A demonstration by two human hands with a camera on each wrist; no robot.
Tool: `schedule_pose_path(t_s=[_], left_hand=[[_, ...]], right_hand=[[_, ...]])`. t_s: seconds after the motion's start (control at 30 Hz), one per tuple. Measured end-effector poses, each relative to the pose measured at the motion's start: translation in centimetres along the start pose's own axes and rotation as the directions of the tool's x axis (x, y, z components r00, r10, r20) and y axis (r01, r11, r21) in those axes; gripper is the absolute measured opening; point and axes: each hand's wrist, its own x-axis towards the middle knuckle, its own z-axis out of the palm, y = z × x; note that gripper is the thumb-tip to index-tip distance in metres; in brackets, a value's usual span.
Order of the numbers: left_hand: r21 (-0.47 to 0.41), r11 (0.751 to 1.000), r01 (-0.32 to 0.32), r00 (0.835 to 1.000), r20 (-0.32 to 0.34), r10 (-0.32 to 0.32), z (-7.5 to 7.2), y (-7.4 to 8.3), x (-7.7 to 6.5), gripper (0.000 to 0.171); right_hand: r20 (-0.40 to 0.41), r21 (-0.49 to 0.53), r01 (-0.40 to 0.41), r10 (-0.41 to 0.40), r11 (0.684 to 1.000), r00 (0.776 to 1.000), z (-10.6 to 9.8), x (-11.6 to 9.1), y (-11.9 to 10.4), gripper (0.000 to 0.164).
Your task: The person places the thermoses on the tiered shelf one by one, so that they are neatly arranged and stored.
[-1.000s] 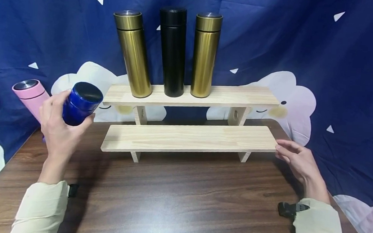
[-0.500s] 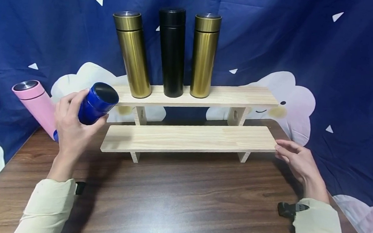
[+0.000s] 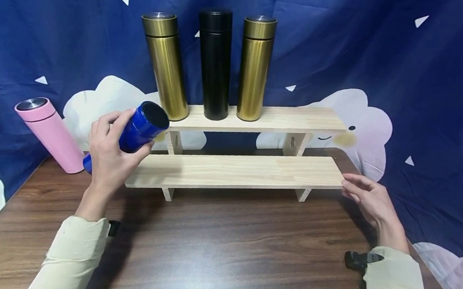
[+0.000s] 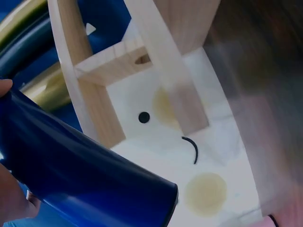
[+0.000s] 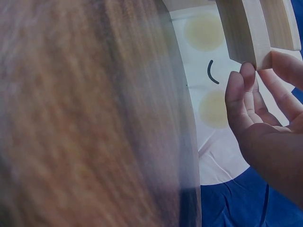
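By the left end of the lower shelf (image 3: 233, 171), our left hand (image 3: 112, 152) grips the blue bottle (image 3: 140, 127) with fingers wrapped round it, its lid tipped rightward. Near it, the pink bottle (image 3: 56, 139) stands on the counter (image 3: 216, 242). Our right hand (image 3: 368, 201) pinches the lower shelf's right end. On the upper shelf (image 3: 297, 120) we see a black bottle (image 3: 214, 67) between two gold bottles (image 3: 166, 68).

Indoor tabletop set-up, room type unclear, blue cloth backdrop (image 3: 322, 57) (cloud-patterned), wood-grain table (image 3: 225, 233)
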Motion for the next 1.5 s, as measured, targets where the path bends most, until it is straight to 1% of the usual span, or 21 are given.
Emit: schedule_pose_path(t_s=[0.2, 0.4, 0.57, 0.83, 1.0, 1.1, 1.2, 1.33, 1.5], left_hand=[[-0.005, 0.999, -0.053, 0.999, 0.012, 0.053, 0.6, 1.0, 0.5, 0.067], [-0.02, 0.997, -0.072, 0.997, 0.03, 0.073, 1.5, 1.9, 0.8, 0.065], [-0.036, 0.996, -0.08, 0.996, 0.042, 0.082, 2.2, 2.3, 1.0, 0.063], [-0.028, 0.994, -0.106, 0.99, 0.095, 0.108, 2.8, 2.8, 1.5, 0.066], [-0.044, 0.991, -0.13, 0.987, 0.091, 0.134, 3.4, 3.3, 1.7, 0.066], [-0.048, 0.987, -0.152, 0.983, 0.096, 0.157, 3.8, 3.6, 1.7, 0.067], [-0.03, 0.982, -0.186, 0.974, 0.127, 0.189, 4.2, 3.8, 1.8, 0.068], [-0.022, 0.977, -0.212, 0.965, 0.157, 0.212, 4.6, 4.3, 1.8, 0.067], [-0.039, 0.977, -0.209, 0.964, 0.16, 0.213, 5.2, 5.0, 1.9, 0.068]], right_hand=[[-0.003, -0.003, 0.003, -0.003, 1.0, 1.0, 0.0, 0.0, 0.0, 0.016], [0.0, 0.006, 0.013, -0.013, 1.0, 1.0, -0.1, 0.0, 0.0, 0.017], [0.007, 0.014, 0.012, -0.012, 1.0, 1.0, 0.0, 0.0, 0.1, 0.017], [0.009, 0.026, 0.006, -0.007, 1.0, 1.0, 0.1, -0.1, 0.1, 0.016], [0.008, 0.031, 0.013, -0.013, 0.999, 1.0, 0.1, -0.1, 0.1, 0.017], [0.005, 0.028, 0.01, -0.01, 1.0, 1.0, 0.1, -0.1, 0.1, 0.017], [-0.002, 0.019, 0.001, -0.001, 1.0, 1.0, 0.1, -0.1, 0.1, 0.016], [-0.006, 0.02, -0.001, 0.001, 1.0, 1.0, 0.1, 0.0, 0.2, 0.016], [0.003, 0.038, 0.01, -0.011, 0.999, 1.0, 0.2, 0.0, 0.2, 0.017]])
